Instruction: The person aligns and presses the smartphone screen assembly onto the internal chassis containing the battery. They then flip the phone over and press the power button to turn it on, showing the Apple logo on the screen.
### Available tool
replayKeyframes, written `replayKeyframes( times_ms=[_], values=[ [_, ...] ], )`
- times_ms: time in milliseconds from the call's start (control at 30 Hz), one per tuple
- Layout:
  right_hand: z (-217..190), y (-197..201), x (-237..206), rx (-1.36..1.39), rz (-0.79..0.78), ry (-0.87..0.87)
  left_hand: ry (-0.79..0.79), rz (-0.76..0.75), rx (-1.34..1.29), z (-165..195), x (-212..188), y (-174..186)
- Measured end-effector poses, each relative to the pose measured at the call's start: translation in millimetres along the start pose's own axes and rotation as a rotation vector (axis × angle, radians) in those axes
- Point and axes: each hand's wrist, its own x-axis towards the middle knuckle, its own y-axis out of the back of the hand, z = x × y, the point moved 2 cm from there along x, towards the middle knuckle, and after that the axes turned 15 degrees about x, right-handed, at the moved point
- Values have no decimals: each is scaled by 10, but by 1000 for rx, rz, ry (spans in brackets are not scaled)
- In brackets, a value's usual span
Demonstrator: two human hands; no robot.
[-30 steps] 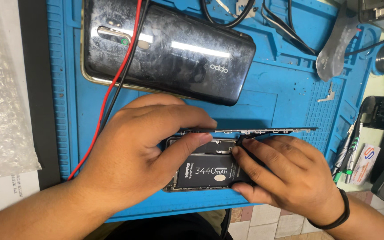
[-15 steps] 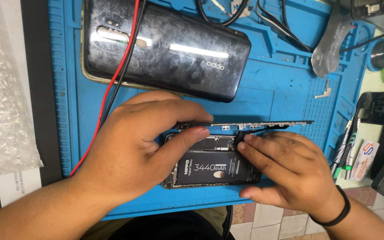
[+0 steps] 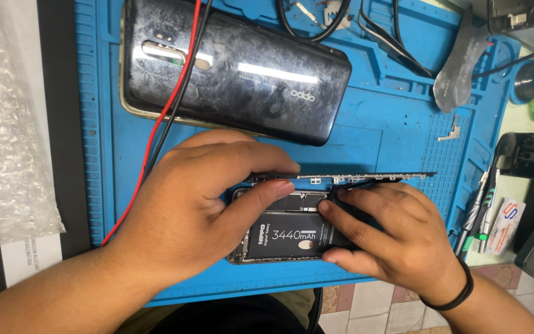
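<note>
Resting low in the centre of the frame, an opened smartphone body with a black rectangular battery [image 3: 292,238] lies flat on a blue silicone work mat [image 3: 397,142]. Left hand [image 3: 199,210] covers the phone's left half; thumb and forefinger are pinched narrow on the left end of a thin dark screen panel [image 3: 341,179], which stands lifted on edge along the phone's upper side and is seen as a slim horizontal strip. Right hand [image 3: 397,244], with a black wristband [image 3: 449,297], lies over the phone's right half; fingers are curled close together, tips pressing at the battery's top right corner under the lifted panel. Whether they grip anything there, I cannot tell.

Upper centre: a second phone with a glossy black back cover [image 3: 236,71] lies face down on the mat, well apart from the hands. Red and black wires [image 3: 168,105] cross its left end and run down to the lower left, passing behind the left hand. Left edge of frame: a sheet of clear bubble wrap [image 3: 4,124]. Right edge: hand tools with green and grey handles [image 3: 480,210], beside the mat. A small bent metal bracket [image 3: 451,131] sits on the mat, upper right.
</note>
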Motion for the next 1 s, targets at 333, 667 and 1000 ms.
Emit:
replayKeyframes(
  times_ms=[333,667,1000],
  values=[
    [94,-15,-84,59,7,19,23,-18,33,11,-9,-9],
    [17,50,-64,39,-21,22,54,-31,9,82,-15,24],
    [-36,-14,-91,83,69,-23,9,-13,10,39,-31,31]
  ],
)
